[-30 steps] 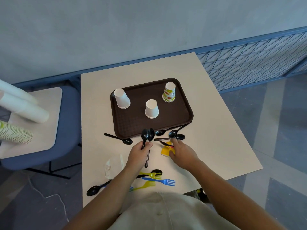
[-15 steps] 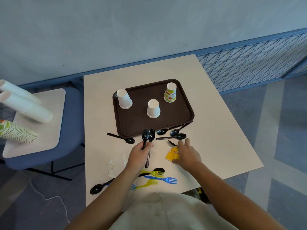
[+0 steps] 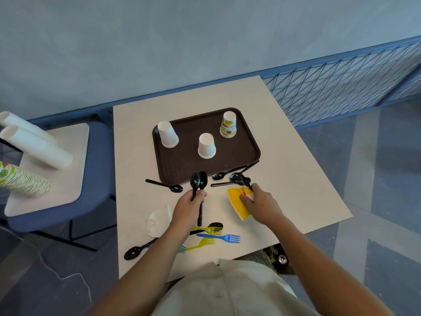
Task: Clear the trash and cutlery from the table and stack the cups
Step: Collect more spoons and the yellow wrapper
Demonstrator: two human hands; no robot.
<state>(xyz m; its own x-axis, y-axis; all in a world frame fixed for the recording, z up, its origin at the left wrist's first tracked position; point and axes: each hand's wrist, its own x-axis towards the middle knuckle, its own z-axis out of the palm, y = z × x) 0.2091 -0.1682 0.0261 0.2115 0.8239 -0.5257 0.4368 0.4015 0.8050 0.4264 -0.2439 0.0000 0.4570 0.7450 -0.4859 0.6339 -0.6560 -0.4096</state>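
The left hand (image 3: 189,201) grips two light, stiff black spoons (image 3: 198,182) by their handles, while the right hand (image 3: 262,202) pinches another spoon (image 3: 246,182) at 2 o'clock.

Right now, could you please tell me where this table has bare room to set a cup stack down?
The beige tabletop is bare right of the dark brown plastic tray, and behind it toward the wall. Left of the tray runs a narrower strip. The near edge is crowded with coloured plastic forks and black plastic spoons.
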